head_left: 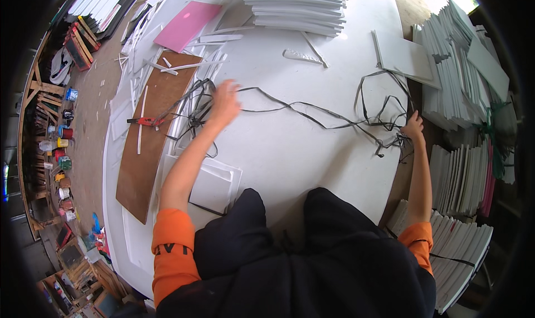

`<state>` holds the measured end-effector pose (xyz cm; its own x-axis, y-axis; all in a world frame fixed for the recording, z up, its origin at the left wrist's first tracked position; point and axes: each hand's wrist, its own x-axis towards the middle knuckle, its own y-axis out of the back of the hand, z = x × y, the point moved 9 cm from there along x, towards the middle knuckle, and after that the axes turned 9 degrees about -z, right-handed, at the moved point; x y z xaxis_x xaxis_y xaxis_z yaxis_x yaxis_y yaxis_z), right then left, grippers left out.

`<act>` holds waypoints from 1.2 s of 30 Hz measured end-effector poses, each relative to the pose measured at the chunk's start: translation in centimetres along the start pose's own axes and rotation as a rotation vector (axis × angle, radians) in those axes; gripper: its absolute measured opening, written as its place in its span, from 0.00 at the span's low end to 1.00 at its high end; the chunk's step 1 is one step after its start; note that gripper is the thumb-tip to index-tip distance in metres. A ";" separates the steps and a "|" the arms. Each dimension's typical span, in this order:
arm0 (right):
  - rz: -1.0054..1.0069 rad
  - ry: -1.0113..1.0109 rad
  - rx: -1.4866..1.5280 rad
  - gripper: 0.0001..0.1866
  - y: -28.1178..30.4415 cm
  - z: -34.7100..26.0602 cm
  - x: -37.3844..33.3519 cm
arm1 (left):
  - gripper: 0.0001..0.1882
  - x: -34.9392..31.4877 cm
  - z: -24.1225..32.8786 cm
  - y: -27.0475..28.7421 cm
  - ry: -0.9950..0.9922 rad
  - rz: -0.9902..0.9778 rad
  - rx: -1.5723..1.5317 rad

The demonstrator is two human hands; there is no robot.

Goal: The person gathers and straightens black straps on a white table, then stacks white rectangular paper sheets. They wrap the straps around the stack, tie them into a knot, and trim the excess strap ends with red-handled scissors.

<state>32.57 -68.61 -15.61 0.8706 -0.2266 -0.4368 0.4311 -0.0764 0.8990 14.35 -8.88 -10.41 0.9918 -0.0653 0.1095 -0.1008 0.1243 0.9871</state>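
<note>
Bare hands and cord at a white work surface, seen from the wearer's head. A long, black, flat, ribbon-like cord (289,105) extended across the broad, smooth, white tabletop (290,156), its strands crossing near the middle and bunching into a tangle at each end. The left hand (225,103) lay over the inner side of the left tangle, its fingers loosely extended and blurred; whether it gripped any strand could not be told. The right hand (413,126), at the table's right edge, was closed on the looped cord of the right tangle.

Left of the left hand, a red-handled tool (146,121) rested on a long, brown, rectangular board (146,162), with strands of the cord beside it. Beyond the board lay a pink, flat, rectangular sheet (188,26) among narrow white strips (220,38). A stack of thin white panels (295,8) occupied the far side of the tabletop. A single white rectangular slab (407,56) projected over the right edge, near tall piles of white sheets (448,67).
</note>
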 end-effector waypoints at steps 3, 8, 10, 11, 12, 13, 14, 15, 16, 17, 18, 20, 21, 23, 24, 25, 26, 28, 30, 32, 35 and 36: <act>0.282 0.200 -0.087 0.50 2.7 -8.3 -6.2 | 0.33 1.5 10.0 -3.3 -0.317 -0.077 -0.083; 0.130 0.892 -0.033 0.46 -2.2 -23.4 -14.3 | 0.24 2.7 10.9 -8.4 -0.194 -0.084 -0.070; 0.011 1.033 0.028 0.46 -5.4 -26.5 -16.0 | 0.15 2.9 10.7 -8.4 -0.155 -0.072 -0.026; -0.012 1.073 0.016 0.46 -6.6 -27.7 -17.1 | 0.14 2.8 10.6 -8.8 -0.176 -0.096 -0.001; -0.030 1.096 0.023 0.46 -7.2 -28.5 -17.7 | 0.14 2.7 10.5 -9.6 -0.195 -0.119 0.024; -0.047 1.117 0.037 0.46 -7.7 -29.3 -18.3 | 0.13 2.6 10.4 -9.6 -0.218 -0.145 0.053; -0.009 1.150 0.062 0.45 -7.7 -29.8 -19.1 | 0.12 2.4 10.3 -9.3 -0.242 -0.147 -0.072; -0.068 1.131 0.037 0.43 -8.4 -30.4 -19.2 | 0.12 2.0 10.1 -9.0 -0.264 -0.148 -0.199; -0.126 1.114 0.011 0.41 -8.8 -31.2 -19.3 | 0.11 1.7 10.0 -8.2 -0.283 -0.146 -0.324; -0.184 1.080 -0.013 0.40 -9.4 -31.0 -19.1 | 0.11 1.7 8.9 -7.0 -0.165 -0.244 -0.364; -0.101 1.134 0.094 0.27 -9.2 -30.8 -18.4 | 0.10 1.5 7.3 -5.1 -0.049 -0.344 -0.403; -0.191 0.984 0.139 0.19 -7.8 -29.3 -17.1 | 0.10 0.7 1.3 -0.7 0.085 -0.217 -0.372; -0.231 0.911 0.157 0.15 -7.2 -28.4 -16.4 | 0.11 0.0 -3.0 0.4 0.262 -0.243 -0.275; -0.012 0.932 0.339 0.12 -4.9 -25.1 -13.7 | 0.11 -2.0 -10.2 3.8 0.482 -0.079 -0.163; -0.032 0.836 0.350 0.12 -4.3 -23.7 -12.2 | 0.12 -3.5 -13.9 3.9 0.589 -0.149 -0.081; -0.055 0.788 0.399 0.11 -3.8 -22.3 -10.7 | 0.13 -4.6 -16.6 3.7 0.694 -0.219 -0.005; -0.063 0.752 0.374 0.10 -3.0 -22.3 -10.3 | 0.14 -4.7 -17.3 2.6 0.663 -0.296 0.075; -0.019 0.783 0.375 0.10 -1.6 -22.7 -10.9 | 0.19 -4.4 -18.0 0.1 0.586 -0.455 0.234; 0.093 0.913 0.427 0.10 -0.4 -24.4 -13.5 | 0.28 0.0 -8.3 1.1 0.294 -0.387 0.250; 0.000 0.949 0.318 0.08 -0.4 -27.9 -16.2 | 0.36 3.5 2.7 1.7 -0.021 -0.316 -0.153; -0.035 0.993 0.290 0.07 0.8 -31.2 -20.6 | 0.31 4.3 14.0 -0.1 -0.300 -0.255 -0.389; -0.063 1.003 0.301 0.08 1.3 -31.4 -21.4 | 0.28 4.3 15.6 -0.4 -0.293 -0.317 -0.441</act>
<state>21.93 -33.33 -6.08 0.7050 0.6847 -0.1848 0.5257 -0.3296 0.7842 17.44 -24.64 -8.50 0.8994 -0.4274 -0.0922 0.2991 0.4476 0.8427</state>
